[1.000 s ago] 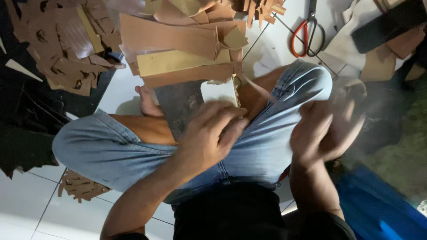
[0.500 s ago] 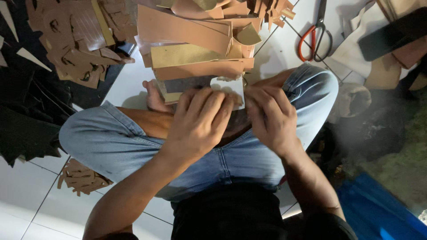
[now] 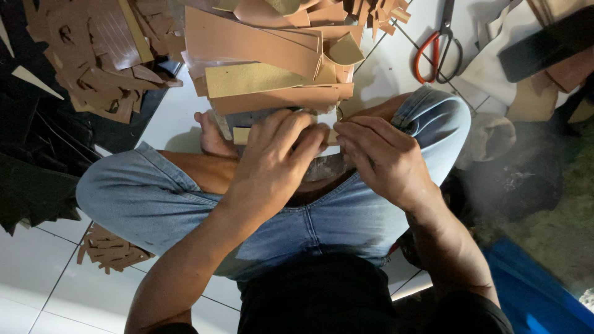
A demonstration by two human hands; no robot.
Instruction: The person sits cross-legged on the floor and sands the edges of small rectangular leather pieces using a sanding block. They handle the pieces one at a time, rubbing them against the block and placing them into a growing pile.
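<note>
I sit cross-legged in blue jeans [image 3: 154, 198] on a white tiled floor. A dark grey board [image 3: 322, 167] rests on my legs, with a small pale piece [image 3: 241, 135] lying on it. My left hand [image 3: 275, 164] lies curled over that piece and covers most of it. From the right, my right hand [image 3: 383, 158] pinches the same piece, its fingertips meeting those of the left hand. How the piece is shaped under the fingers is hidden.
A stack of long tan strips [image 3: 266, 62] lies just beyond my hands. Brown cut-out scraps [image 3: 93, 62] pile at upper left and more scraps [image 3: 108, 247] by my knee. Red-handled scissors [image 3: 436, 52] lie at upper right. Black sheets [image 3: 31, 185] at left, a blue sheet [image 3: 538, 291] at lower right.
My right hand came in from the right, where it was blurred and lifted, and joined the left hand on the pale piece. Both hands shifted slightly forward toward the strip stack.
</note>
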